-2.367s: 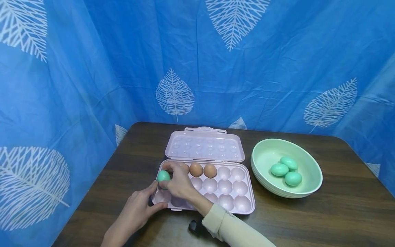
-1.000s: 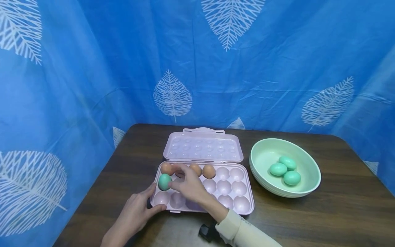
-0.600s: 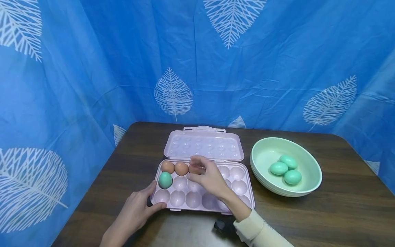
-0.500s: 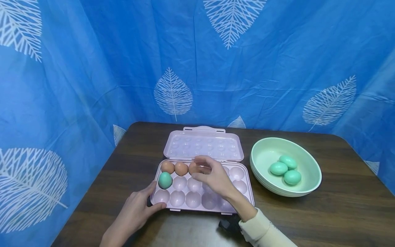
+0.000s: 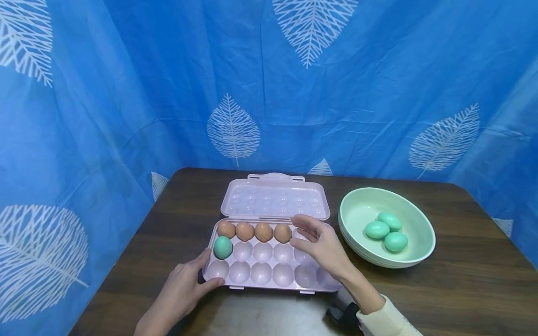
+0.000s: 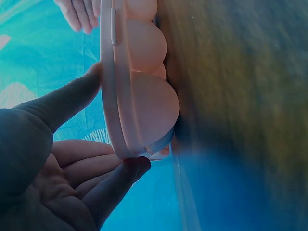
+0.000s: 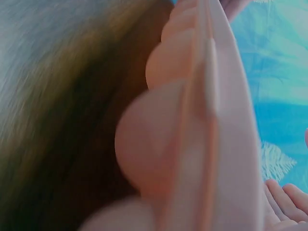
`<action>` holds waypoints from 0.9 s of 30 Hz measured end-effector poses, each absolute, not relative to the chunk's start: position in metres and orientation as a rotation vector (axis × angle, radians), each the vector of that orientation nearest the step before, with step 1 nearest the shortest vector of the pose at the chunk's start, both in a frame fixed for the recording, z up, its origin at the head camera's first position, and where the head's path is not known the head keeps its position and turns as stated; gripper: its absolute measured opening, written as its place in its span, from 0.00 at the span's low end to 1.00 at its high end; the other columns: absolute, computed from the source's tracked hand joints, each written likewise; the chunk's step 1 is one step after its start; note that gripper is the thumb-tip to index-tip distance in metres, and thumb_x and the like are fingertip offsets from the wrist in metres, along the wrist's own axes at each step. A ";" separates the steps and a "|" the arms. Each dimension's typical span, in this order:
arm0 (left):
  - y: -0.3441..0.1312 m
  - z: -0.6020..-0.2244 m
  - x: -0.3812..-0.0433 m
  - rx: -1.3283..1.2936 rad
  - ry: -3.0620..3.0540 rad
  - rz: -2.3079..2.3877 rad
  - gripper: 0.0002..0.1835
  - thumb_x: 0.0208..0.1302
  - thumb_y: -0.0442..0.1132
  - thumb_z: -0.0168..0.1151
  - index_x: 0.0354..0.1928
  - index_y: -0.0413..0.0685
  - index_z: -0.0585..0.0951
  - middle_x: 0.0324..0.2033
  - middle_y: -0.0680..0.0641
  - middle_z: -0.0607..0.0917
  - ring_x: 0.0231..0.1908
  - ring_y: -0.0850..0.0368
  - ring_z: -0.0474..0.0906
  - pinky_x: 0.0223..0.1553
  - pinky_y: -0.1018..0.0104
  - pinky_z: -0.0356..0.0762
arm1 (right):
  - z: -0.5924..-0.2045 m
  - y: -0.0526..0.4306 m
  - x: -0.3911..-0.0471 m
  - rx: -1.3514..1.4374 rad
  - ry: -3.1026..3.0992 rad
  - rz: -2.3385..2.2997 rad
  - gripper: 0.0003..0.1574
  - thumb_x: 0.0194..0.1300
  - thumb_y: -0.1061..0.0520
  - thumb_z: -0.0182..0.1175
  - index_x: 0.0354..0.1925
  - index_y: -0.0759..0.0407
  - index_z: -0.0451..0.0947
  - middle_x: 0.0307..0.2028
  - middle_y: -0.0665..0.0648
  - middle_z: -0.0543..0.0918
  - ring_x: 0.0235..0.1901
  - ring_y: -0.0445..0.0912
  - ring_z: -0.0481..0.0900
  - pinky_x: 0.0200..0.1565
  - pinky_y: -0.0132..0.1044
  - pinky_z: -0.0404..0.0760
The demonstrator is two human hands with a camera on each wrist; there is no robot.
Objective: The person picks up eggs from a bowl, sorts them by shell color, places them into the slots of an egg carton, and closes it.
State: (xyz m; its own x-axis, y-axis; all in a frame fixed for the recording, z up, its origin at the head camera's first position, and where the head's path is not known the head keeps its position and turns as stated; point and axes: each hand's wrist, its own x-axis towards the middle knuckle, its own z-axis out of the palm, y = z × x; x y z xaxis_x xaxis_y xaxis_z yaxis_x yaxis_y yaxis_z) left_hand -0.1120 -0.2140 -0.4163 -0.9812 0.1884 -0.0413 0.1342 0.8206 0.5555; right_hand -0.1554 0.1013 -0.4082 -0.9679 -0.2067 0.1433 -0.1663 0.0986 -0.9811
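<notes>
A pink plastic egg tray (image 5: 272, 263) lies with its lid (image 5: 275, 199) folded back on the table. Several brown eggs (image 5: 264, 232) fill the left part of its far row. One green egg (image 5: 222, 247) sits in the leftmost cup of the middle row. My left hand (image 5: 180, 282) holds the tray's near left corner, thumb on the front edge and fingers at the side; the left wrist view shows the thumb (image 6: 72, 98) against the rim. Above the tray's right part hovers my right hand (image 5: 325, 247), fingers loosely bent, holding nothing.
To the right of the tray stands a pale green bowl (image 5: 357, 210) with three green eggs (image 5: 395, 241) in it. A black device (image 5: 342, 315) is at the right wrist. Behind the dark wooden table (image 5: 462, 261) hangs a blue leaf-print cloth (image 5: 168, 70).
My right hand let go of the green egg, leaving it in the middle row's leftmost cup, then moved right across the tray. The left hand stayed at the tray's corner.
</notes>
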 end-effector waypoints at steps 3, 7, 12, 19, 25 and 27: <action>-0.212 -0.417 -0.113 0.271 2.904 0.883 0.45 0.52 0.51 0.76 0.66 0.30 0.70 0.62 0.32 0.74 0.59 0.37 0.75 0.56 0.43 0.74 | -0.407 0.117 -0.153 -0.377 2.344 -2.069 0.35 0.58 0.69 0.67 0.63 0.74 0.69 0.60 0.73 0.74 0.63 0.62 0.71 0.61 0.34 0.72; -0.213 -0.417 -0.112 0.267 2.907 0.883 0.45 0.52 0.51 0.76 0.66 0.30 0.70 0.61 0.32 0.74 0.59 0.37 0.75 0.56 0.42 0.73 | -0.405 0.136 -0.146 -0.365 2.417 -2.049 0.34 0.59 0.69 0.66 0.62 0.75 0.69 0.60 0.73 0.74 0.62 0.63 0.71 0.60 0.31 0.72; -0.213 -0.417 -0.113 0.254 2.896 0.862 0.45 0.53 0.52 0.75 0.66 0.30 0.70 0.62 0.32 0.74 0.59 0.36 0.74 0.56 0.42 0.73 | -0.401 0.156 -0.133 -0.341 2.482 -2.034 0.33 0.61 0.69 0.65 0.63 0.75 0.68 0.60 0.74 0.74 0.61 0.58 0.73 0.59 0.29 0.72; -0.214 -0.418 -0.114 0.240 2.884 0.853 0.45 0.53 0.52 0.75 0.67 0.30 0.69 0.62 0.32 0.73 0.59 0.36 0.74 0.56 0.43 0.73 | -0.397 0.179 -0.123 -0.297 2.584 -1.983 0.32 0.64 0.66 0.65 0.64 0.74 0.67 0.60 0.71 0.75 0.58 0.40 0.77 0.57 0.28 0.73; -0.213 -0.417 -0.115 0.209 2.864 0.837 0.46 0.53 0.53 0.75 0.68 0.32 0.69 0.63 0.32 0.73 0.60 0.36 0.73 0.56 0.43 0.73 | -0.386 0.202 -0.121 -0.296 2.666 -1.968 0.32 0.66 0.66 0.64 0.64 0.75 0.66 0.58 0.60 0.80 0.56 0.37 0.78 0.56 0.27 0.74; -0.213 -0.417 -0.115 0.207 2.861 0.840 0.47 0.53 0.53 0.75 0.68 0.32 0.69 0.63 0.33 0.73 0.60 0.36 0.73 0.56 0.43 0.73 | -0.382 0.210 -0.119 -0.280 2.679 -1.956 0.33 0.66 0.65 0.63 0.65 0.75 0.65 0.57 0.52 0.81 0.56 0.37 0.78 0.56 0.26 0.74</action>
